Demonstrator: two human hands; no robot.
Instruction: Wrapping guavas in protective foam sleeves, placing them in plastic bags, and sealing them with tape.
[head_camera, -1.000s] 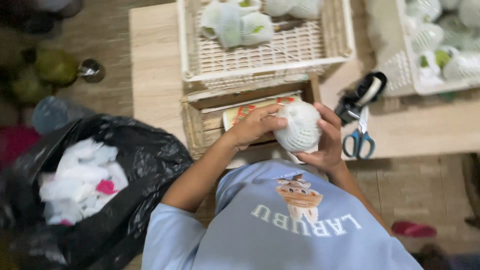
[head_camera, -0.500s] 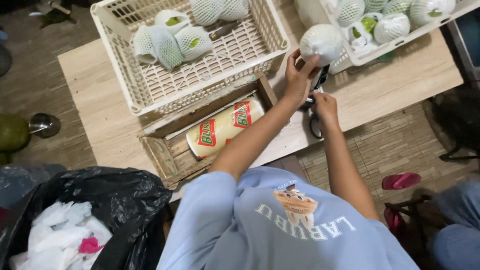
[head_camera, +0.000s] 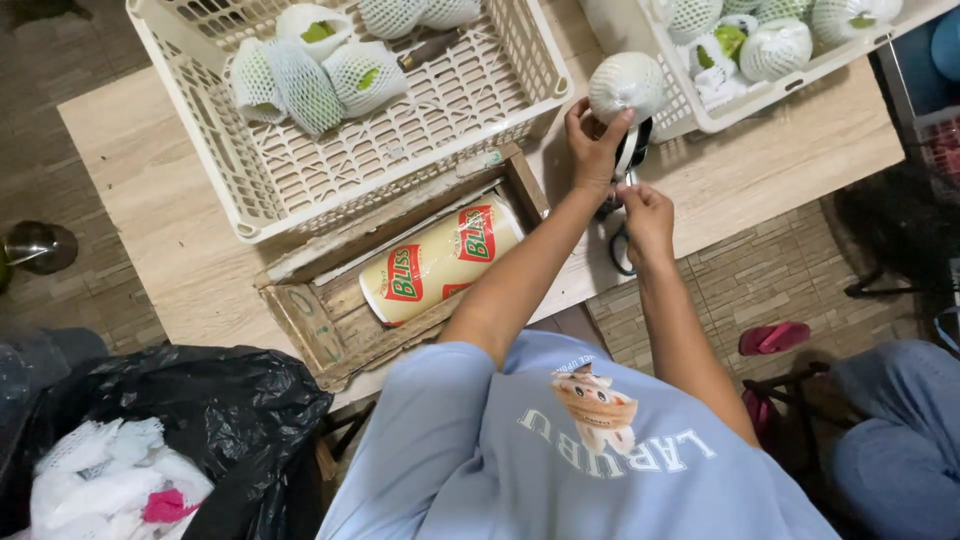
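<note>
Now | my left hand (head_camera: 592, 140) grips netted fruit (head_camera: 626, 86) at 1 o'clock | right hand (head_camera: 645, 212) fingers curled on scissors (head_camera: 622, 240) | cream-red roll (head_camera: 440, 262) in tray (head_camera: 305, 325), centre

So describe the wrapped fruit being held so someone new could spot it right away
Start at the light wooden table and go to its right end, between the two white plastic baskets. There the left hand holds up a round fruit in white foam netting; it alone is outside a basket.
</note>
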